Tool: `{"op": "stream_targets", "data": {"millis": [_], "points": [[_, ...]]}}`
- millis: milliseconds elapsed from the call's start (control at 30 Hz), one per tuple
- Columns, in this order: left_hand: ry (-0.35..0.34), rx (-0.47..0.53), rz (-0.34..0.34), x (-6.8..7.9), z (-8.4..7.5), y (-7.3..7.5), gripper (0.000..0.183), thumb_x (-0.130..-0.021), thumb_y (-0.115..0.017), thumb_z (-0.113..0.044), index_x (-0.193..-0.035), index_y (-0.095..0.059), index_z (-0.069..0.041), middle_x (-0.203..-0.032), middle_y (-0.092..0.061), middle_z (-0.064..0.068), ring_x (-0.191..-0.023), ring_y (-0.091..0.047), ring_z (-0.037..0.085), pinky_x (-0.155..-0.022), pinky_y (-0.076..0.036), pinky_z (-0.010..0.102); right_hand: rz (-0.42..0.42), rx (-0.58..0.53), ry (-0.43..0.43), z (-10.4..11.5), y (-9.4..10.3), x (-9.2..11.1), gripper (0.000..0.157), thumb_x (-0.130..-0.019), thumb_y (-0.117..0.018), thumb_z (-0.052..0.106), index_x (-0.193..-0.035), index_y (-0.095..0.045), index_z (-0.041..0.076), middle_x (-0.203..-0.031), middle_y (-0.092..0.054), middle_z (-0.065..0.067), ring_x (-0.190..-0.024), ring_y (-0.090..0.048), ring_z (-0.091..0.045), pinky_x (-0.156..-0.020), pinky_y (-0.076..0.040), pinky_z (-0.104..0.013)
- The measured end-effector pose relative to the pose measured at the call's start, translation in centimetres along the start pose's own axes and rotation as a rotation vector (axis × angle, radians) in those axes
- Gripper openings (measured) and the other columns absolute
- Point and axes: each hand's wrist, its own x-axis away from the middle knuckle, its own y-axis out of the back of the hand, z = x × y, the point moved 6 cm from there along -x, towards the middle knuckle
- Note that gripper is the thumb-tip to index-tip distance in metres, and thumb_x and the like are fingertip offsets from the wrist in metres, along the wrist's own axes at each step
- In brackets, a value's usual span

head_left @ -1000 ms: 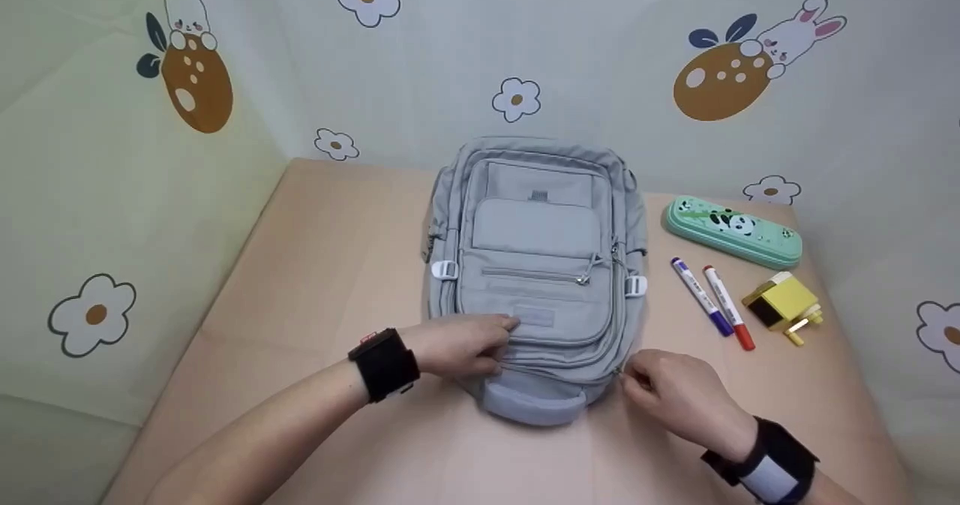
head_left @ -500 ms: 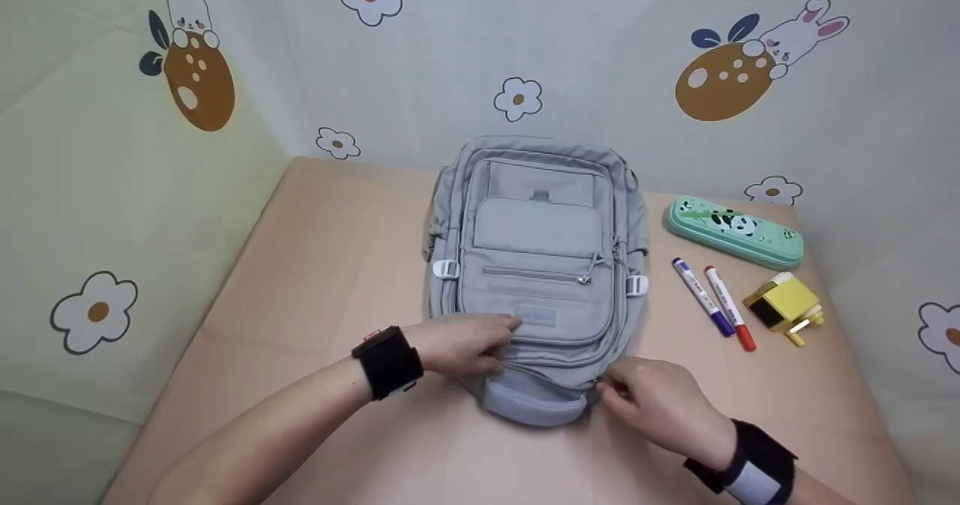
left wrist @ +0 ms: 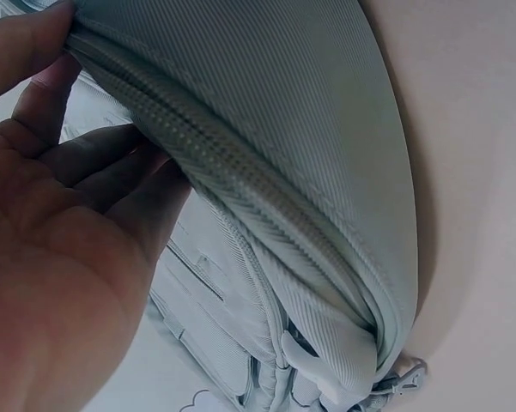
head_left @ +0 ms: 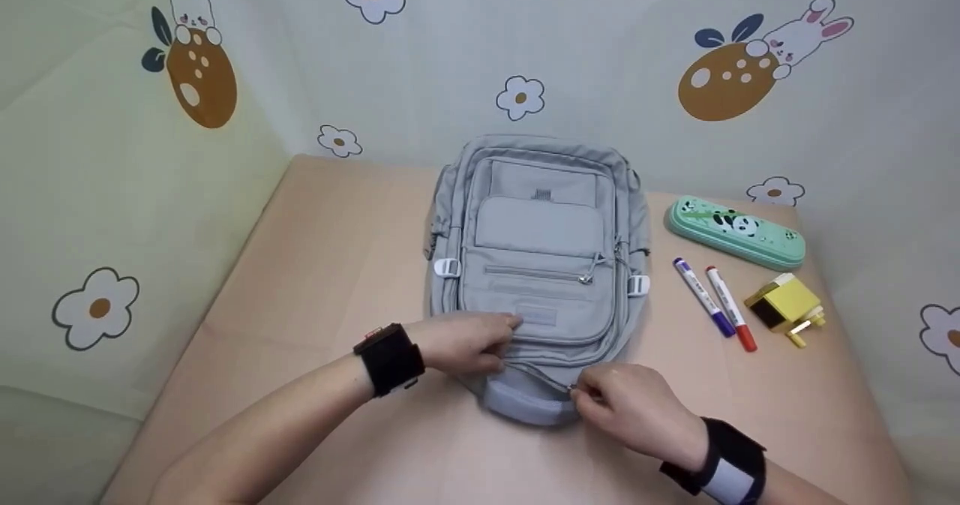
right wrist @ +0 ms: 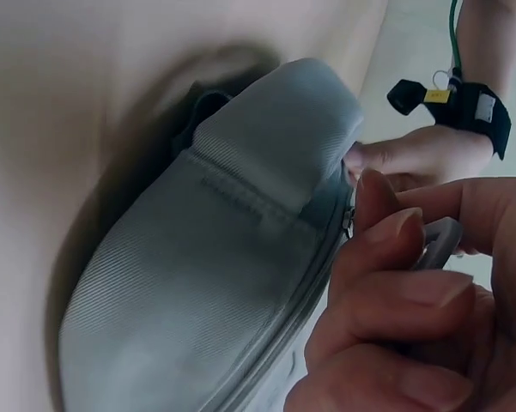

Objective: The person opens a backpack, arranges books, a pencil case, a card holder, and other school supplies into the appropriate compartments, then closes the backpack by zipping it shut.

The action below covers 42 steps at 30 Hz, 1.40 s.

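A grey backpack [head_left: 538,223] lies front side up, its handle end [head_left: 529,402] toward me. My left hand [head_left: 465,344] holds the fabric at that end, and in the left wrist view its thumb and fingers pinch the edge beside a zipper [left wrist: 249,193]. Down at the near right corner, my right hand [head_left: 637,407] grips a zipper pull [right wrist: 442,243] in curled fingers. The metal slider [right wrist: 349,221] shows just past the fingertips in the right wrist view. Part of the pull is hidden by the fingers.
Right of the backpack lie a green panda pencil case [head_left: 735,231], a purple-capped marker [head_left: 703,297] and a red-capped marker [head_left: 730,308]. A yellow pencil sharpener with a crank [head_left: 787,306] sits beside them. Patterned cloth walls [head_left: 420,77] border the table [head_left: 300,265].
My right hand has moved left with the zipper pull, from the bag's right side round the near corner toward the handle. My left hand stays in place on the fabric.
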Motion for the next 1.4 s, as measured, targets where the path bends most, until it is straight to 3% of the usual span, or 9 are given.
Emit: {"op": "stream_targets", "data": {"millis": [300,533,767,867,967,1167,1400], "points": [[0.012,0.002,0.002,-0.3,0.0,-0.2,0.024,-0.094,-0.072,-0.018,-0.080,-0.053,-0.014,-0.152,-0.049,0.015,-0.121,-0.061,0.026,-0.107,-0.045,0.035,-0.035,0.082,0.114,3.0,-1.1,-2.6,0.025,-0.092,-0.064,0.019,-0.068,-0.058,0.023,-0.060,-0.044,0.015,-0.051,-0.042,-0.004,-0.048,-0.036,-0.026],[0.015,-0.008,0.007,-0.5,-0.1,-0.3,0.023,-0.094,-0.073,-0.019,-0.082,-0.054,-0.015,-0.153,-0.049,0.013,-0.119,-0.061,0.024,-0.108,-0.044,0.034,-0.054,0.104,0.144,3.1,-1.2,-2.9,0.028,-0.090,-0.066,0.019,-0.065,-0.054,0.024,-0.058,-0.042,0.015,-0.050,-0.040,-0.004,-0.047,-0.034,-0.026],[0.000,0.006,-0.008,-0.2,0.0,-0.3,0.024,-0.094,-0.073,-0.018,-0.080,-0.053,-0.014,-0.151,-0.050,0.014,-0.124,-0.060,0.026,-0.108,-0.044,0.034,-0.089,0.109,0.116,1.3,0.6,-2.0,0.024,-0.094,-0.071,0.035,-0.075,-0.060,0.025,-0.069,-0.048,0.017,-0.058,-0.045,-0.002,-0.051,-0.038,-0.024],[-0.002,0.020,-0.014,0.0,0.1,-0.3,0.025,-0.094,-0.072,-0.018,-0.079,-0.052,-0.015,-0.152,-0.049,0.014,-0.128,-0.057,0.028,-0.108,-0.044,0.035,-0.145,0.102,0.132,-0.1,1.9,-1.4,0.014,-0.092,-0.074,0.030,-0.082,-0.065,0.025,-0.076,-0.053,0.018,-0.066,-0.050,-0.001,-0.057,-0.044,-0.024],[0.005,0.030,-0.015,0.1,0.1,-0.3,0.026,-0.095,-0.072,-0.018,-0.079,-0.051,-0.016,-0.154,-0.047,0.015,-0.132,-0.055,0.029,-0.109,-0.044,0.036,-0.168,0.091,0.170,-1.8,2.7,-0.8,0.007,-0.090,-0.076,0.023,-0.093,-0.070,0.022,-0.088,-0.062,0.016,-0.081,-0.058,-0.004,-0.072,-0.050,-0.030],[0.009,0.039,-0.021,0.2,0.2,-0.4,0.026,-0.095,-0.072,-0.018,-0.079,-0.050,-0.016,-0.154,-0.047,0.013,-0.120,-0.060,0.025,-0.105,-0.047,0.035,-0.110,0.080,0.274,-4.2,2.0,0.7,0.028,-0.089,-0.079,0.022,-0.115,-0.073,0.016,-0.113,-0.070,0.009,-0.106,-0.063,-0.012,-0.093,-0.050,-0.043],[0.034,0.054,-0.025,0.1,0.4,-0.4,0.026,-0.094,-0.072,-0.019,-0.079,-0.051,-0.017,-0.155,-0.046,0.012,-0.123,-0.059,0.023,-0.101,-0.048,0.033,-0.202,0.014,0.380,-4.9,0.9,1.2,0.028,-0.088,-0.082,0.025,-0.114,-0.074,0.017,-0.111,-0.071,0.012,-0.103,-0.065,-0.011,-0.088,-0.053,-0.038]]}}
